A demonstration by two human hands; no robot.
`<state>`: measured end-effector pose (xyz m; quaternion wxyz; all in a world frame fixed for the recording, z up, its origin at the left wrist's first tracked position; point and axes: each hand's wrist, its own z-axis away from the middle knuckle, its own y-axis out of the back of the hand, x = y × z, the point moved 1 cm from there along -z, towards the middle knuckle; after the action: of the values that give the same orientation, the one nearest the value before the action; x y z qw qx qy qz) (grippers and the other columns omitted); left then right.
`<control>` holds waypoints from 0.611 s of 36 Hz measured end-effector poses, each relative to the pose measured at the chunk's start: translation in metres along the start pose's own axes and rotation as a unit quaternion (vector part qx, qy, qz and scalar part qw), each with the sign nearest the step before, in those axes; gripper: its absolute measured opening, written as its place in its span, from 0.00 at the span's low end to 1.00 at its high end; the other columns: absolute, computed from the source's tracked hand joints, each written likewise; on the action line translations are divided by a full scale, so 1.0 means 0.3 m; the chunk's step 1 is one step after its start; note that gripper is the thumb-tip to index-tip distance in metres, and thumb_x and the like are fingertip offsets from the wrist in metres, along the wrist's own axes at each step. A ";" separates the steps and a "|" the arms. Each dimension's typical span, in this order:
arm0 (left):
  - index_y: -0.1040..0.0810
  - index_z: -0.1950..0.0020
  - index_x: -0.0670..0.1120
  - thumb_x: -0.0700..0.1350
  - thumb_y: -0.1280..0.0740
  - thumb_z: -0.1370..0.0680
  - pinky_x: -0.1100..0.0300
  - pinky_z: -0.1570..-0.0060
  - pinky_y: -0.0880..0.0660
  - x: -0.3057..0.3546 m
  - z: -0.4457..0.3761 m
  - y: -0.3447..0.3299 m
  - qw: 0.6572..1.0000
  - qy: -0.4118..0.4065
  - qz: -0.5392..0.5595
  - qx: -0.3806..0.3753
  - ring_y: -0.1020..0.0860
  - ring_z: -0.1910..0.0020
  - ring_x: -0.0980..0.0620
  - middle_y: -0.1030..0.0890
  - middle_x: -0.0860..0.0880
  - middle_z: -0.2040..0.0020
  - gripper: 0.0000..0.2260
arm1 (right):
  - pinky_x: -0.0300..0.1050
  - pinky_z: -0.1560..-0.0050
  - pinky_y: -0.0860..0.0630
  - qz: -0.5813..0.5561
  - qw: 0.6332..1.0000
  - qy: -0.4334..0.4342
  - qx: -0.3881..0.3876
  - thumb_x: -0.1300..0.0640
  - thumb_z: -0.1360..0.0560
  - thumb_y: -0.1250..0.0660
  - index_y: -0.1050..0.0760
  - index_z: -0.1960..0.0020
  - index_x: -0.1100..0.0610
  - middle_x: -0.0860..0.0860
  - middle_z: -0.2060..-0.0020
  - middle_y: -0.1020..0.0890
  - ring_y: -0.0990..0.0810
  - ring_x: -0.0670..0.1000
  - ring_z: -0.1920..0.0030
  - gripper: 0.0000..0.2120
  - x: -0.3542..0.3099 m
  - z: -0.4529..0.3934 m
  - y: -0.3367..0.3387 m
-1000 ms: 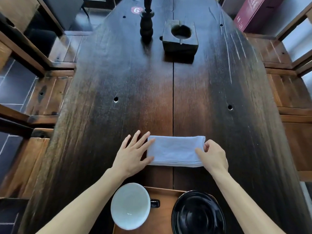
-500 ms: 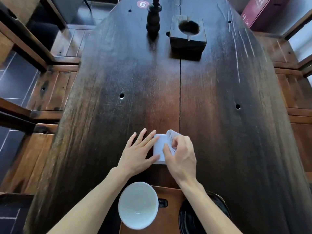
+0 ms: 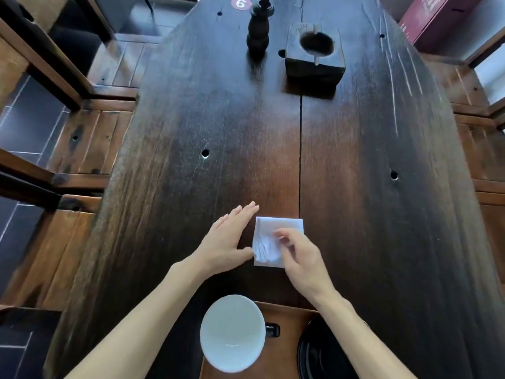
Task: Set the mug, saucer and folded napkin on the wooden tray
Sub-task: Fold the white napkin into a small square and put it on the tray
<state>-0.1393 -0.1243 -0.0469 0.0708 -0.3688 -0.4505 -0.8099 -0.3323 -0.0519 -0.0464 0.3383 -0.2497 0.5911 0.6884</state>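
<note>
I am working on the napkin (image 3: pixel 276 237), a small white folded square lying flat on the dark table (image 3: pixel 355 187), just beyond the wooden tray (image 3: pixel 289 356) at the near edge. The mug (image 3: pixel 232 332) and black saucer (image 3: pixel 322 356) are sitting on the tray, mug to the left, saucer partly cut off by the frame. The napkin is looking soft, thin and light, so the folds are likely going to spring open if I lift one corner; I judge the best hold is pinching across the stacked layers at the near edge, thumb under, fingers on top. My left hand (image 3: pixel 226 242) is lying flat and open, fingers straight, its thumb side touching the napkin's left edge, gripping nothing. My right hand (image 3: pixel 300 255) is hovering over the napkin's near right part with fingers curled and blurred; I cannot tell if its grip is closing on cloth or just pressing. Both forearms are reaching in from below over the tray.
</note>
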 end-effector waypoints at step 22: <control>0.72 0.24 0.55 0.67 0.71 0.25 0.43 0.25 0.68 -0.013 -0.011 -0.116 0.950 -0.059 -0.293 -0.090 0.74 0.25 0.47 0.70 0.60 0.22 0.32 | 0.63 0.23 0.69 0.360 0.911 -0.011 -0.200 0.34 0.25 0.72 0.77 0.25 0.42 0.37 0.24 0.73 0.74 0.49 0.23 0.32 0.102 -0.013 0.061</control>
<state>-0.1539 -0.1074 -0.0743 -0.2292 -0.2726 -0.4676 -0.8090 -0.3663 -0.0517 -0.0581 0.0168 -0.0746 0.4870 0.8700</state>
